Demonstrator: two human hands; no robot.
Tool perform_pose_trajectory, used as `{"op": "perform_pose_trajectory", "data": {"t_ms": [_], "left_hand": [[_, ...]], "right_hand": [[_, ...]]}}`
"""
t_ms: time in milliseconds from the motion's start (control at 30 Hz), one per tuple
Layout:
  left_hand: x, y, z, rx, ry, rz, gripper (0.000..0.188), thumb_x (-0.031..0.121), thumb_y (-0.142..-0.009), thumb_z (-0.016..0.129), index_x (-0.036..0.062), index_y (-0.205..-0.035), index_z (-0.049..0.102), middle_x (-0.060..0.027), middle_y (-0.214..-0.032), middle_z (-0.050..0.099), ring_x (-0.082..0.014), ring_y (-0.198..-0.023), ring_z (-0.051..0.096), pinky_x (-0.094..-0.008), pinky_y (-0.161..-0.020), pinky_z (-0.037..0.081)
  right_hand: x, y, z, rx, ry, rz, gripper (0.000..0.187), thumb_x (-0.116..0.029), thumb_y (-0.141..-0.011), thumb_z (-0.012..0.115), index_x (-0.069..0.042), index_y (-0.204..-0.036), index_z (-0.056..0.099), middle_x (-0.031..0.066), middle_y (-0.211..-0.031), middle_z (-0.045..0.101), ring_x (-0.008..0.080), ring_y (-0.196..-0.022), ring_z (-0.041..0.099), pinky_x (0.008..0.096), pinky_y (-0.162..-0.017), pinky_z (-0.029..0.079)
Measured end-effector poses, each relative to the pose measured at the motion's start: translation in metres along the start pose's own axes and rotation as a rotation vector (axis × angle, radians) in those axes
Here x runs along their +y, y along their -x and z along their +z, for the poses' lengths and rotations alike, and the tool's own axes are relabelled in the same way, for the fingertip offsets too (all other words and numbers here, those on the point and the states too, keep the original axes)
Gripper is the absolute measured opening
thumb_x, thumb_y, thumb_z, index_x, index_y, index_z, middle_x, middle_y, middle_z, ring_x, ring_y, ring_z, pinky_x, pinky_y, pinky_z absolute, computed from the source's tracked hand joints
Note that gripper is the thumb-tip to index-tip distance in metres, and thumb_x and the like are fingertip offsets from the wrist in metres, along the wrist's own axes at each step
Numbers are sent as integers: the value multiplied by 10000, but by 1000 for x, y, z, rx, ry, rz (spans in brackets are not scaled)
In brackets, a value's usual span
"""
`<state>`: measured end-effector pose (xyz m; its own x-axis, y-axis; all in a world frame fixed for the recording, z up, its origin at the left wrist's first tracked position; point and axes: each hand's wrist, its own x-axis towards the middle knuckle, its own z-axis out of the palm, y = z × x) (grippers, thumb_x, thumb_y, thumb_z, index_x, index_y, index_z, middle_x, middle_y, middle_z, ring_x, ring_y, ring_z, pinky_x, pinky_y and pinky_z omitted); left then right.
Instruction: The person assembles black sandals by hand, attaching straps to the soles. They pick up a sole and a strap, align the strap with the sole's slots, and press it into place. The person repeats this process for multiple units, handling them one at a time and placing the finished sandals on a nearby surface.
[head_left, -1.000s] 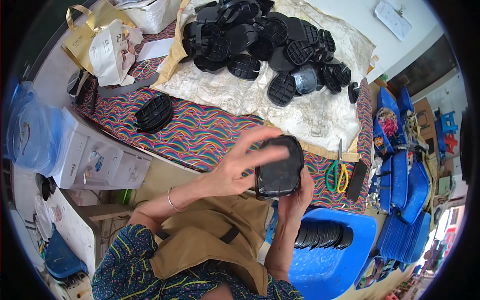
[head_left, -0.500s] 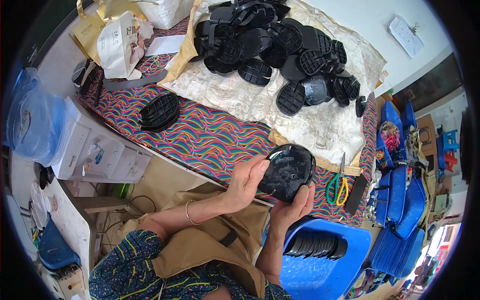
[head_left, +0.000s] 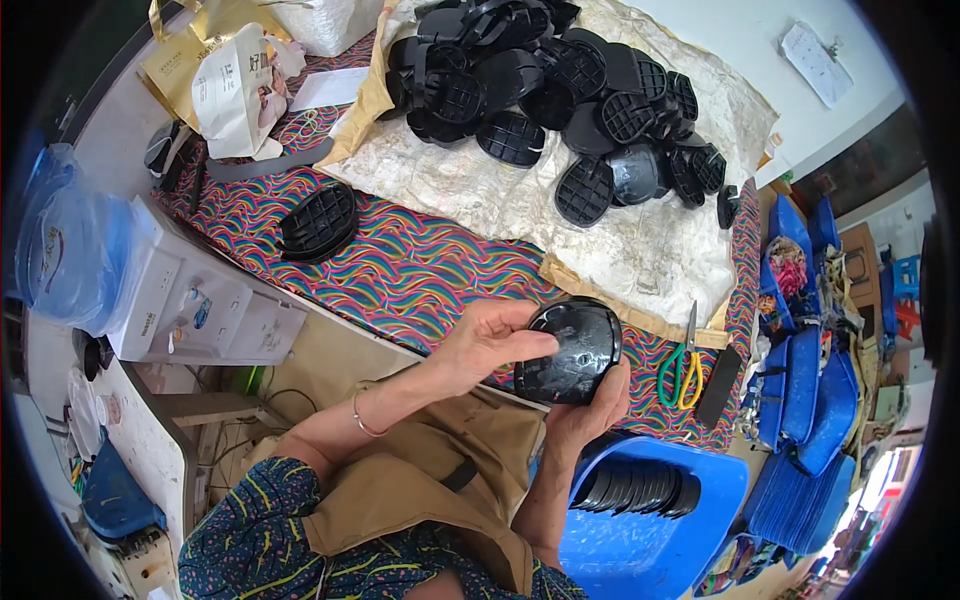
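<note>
Both hands hold a glossy black rounded plastic cap (head_left: 575, 350) over the near edge of the table, its smooth domed face up. My left hand (head_left: 485, 345) has its thumb on the upper left of the face, with fingers at the rim. My right hand (head_left: 592, 405) grips the lower right edge; its fingertips are hidden beneath. A similar black cap (head_left: 320, 222) lies alone to the left on the patterned cloth, its gridded side showing. Beyond my hands, a heap of black caps (head_left: 510, 80), gridded or smooth sides up, covers the white sheet (head_left: 450, 190).
Scissors (head_left: 685, 375) with green and yellow handles and a black strip (head_left: 718, 388) lie right of my hands. Below the table edge, a blue bin (head_left: 640, 550) holds a row of black caps (head_left: 635, 488). Left stand a white water dispenser (head_left: 200, 300) and paper bags (head_left: 235, 90).
My left thumb has moved from the cap's left rim onto its face. The cap has tilted and shifted slightly left and down in both hands.
</note>
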<state>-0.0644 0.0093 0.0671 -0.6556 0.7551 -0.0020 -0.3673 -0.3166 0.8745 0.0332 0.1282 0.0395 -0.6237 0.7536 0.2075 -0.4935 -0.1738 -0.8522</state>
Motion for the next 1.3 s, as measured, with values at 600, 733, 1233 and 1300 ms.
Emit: {"op": "perform_pose_trajectory", "data": {"t_ms": [600, 733, 1233, 1300], "left_hand": [[8, 1, -22, -46, -335, 6, 333, 271, -1029, 526, -28, -1134, 627, -11, -942, 627, -69, -877, 552, -258, -762, 462], [2, 6, -22, -98, -482, 211, 310, 234, -1028, 517, -37, -1153, 600, -50, -959, 617, -86, -903, 545, -266, -789, 454], [12, 7, -22, -60, -122, -188, 222, 191, -987, 610, -15, -1034, 674, 30, -846, 620, -26, -777, 532, -207, -676, 441], [13, 10, -21, -9, -115, -209, 218, 193, -982, 620, -14, -1011, 684, 40, -823, 622, -19, -760, 533, -203, -664, 440]], "right_hand": [[3, -11, -20, -237, 204, 139, 336, -240, -949, 589, 85, -1013, 644, 66, -891, 650, 103, -772, 598, 240, -708, 481], [5, -11, -27, -280, 136, 192, 349, -247, -934, 599, 85, -1025, 654, 72, -885, 664, 102, -766, 602, 237, -696, 475], [11, -12, -30, -354, 231, 298, 325, -215, -932, 570, 90, -991, 667, 56, -840, 665, 82, -692, 576, 220, -630, 443], [11, -10, -26, -334, 210, 324, 322, -222, -935, 563, 80, -968, 670, 36, -817, 641, 79, -696, 549, 227, -635, 422]]}}
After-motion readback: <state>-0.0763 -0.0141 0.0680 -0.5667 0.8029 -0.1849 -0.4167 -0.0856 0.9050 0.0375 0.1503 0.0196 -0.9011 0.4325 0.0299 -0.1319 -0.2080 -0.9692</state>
